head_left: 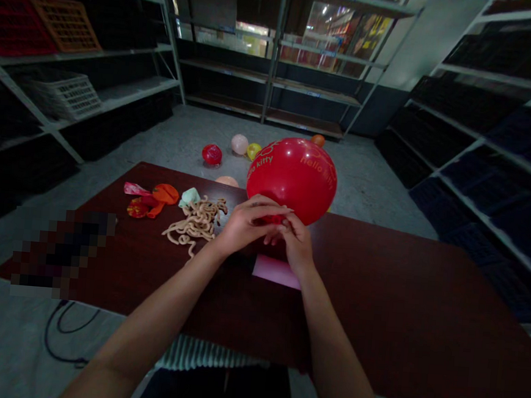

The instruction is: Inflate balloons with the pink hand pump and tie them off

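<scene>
A large inflated red balloon (292, 173) with gold "hello kitty" print stands over the far edge of the table. Its neck lies between my two hands. My left hand (245, 222) is closed on the neck from the left, fingers pointing right. From the right, my right hand (297, 238) pinches at the same spot, and the fingertips of both hands meet. The exact grip on the neck is partly hidden by the fingers. Below the hands a pink rectangular piece (276, 270) lies flat on the table.
On the dark wooden table (396, 295) lie a heap of tan cords (199, 218), deflated orange and red balloons (159, 200) and a pale green piece (189, 197). Several inflated balloons, one red (212, 154), rest on the floor beyond. Shelves (270, 77) stand around; a black cable (48, 329) hangs left.
</scene>
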Tool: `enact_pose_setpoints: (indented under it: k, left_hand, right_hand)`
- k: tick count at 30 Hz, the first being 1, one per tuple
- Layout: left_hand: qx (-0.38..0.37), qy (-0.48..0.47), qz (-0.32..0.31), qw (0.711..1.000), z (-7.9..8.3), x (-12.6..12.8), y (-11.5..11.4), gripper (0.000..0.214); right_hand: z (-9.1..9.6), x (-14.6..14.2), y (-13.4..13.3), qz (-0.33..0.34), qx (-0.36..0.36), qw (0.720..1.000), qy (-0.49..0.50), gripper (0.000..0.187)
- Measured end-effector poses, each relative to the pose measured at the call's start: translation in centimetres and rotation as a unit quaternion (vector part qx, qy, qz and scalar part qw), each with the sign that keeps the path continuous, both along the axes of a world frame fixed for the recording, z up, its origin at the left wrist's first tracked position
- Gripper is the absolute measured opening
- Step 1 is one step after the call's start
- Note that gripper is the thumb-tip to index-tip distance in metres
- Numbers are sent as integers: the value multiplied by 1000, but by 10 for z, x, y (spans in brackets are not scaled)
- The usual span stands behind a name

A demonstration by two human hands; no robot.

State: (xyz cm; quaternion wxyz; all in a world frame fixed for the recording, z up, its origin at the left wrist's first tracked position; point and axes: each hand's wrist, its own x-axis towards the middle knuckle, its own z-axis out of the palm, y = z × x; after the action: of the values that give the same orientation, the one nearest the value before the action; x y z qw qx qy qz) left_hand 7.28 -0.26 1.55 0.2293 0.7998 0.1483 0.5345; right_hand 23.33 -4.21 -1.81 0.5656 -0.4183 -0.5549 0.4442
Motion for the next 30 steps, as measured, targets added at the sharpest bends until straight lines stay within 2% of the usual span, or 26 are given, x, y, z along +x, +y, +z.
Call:
enact_pose_setpoints:
  k: [3, 7, 12, 15, 18, 20, 22, 24, 27, 30]
  left_hand:
    - [40, -7, 48, 998, -3, 3, -4, 21]
    - [121, 5, 93, 988, -4, 3, -11, 19]
    - [158, 52, 97, 981, 1, -3, -15, 19]
    - [176, 114, 92, 973, 5, -8, -15, 19]
    - [225, 186, 90, 952, 10, -10, -17, 17]
    - [243, 208, 93, 943, 13, -10, -18, 16]
    - [229, 197, 86, 949, 14, -9, -19, 17]
    - [194, 155, 76, 966, 14, -6, -19, 16]
    - [132, 73, 64, 987, 12, -3, -17, 13]
    - [70, 25, 53, 996, 11, -2, -13, 13]
  right_hand:
    - [-1, -1, 0, 6, 0, 1000, 12, 22]
    - [-2, -1, 0, 28, 5, 999, 27, 30]
    - [0, 3, -2, 83, -29, 991, 97, 43]
    - [4, 7, -3, 103, -40, 987, 116, 54]
    - [10, 9, -4, 84, -57, 992, 72, 47]
    - [14, 9, -5, 30, -68, 995, 61, 35]
    - [17, 7, -7, -29, -70, 993, 95, 28]
    - [20, 5, -9, -50, -67, 985, 150, 26]
    - [25, 1, -12, -10, -56, 972, 230, 24]
    - [28, -1, -14, 46, -47, 963, 263, 24]
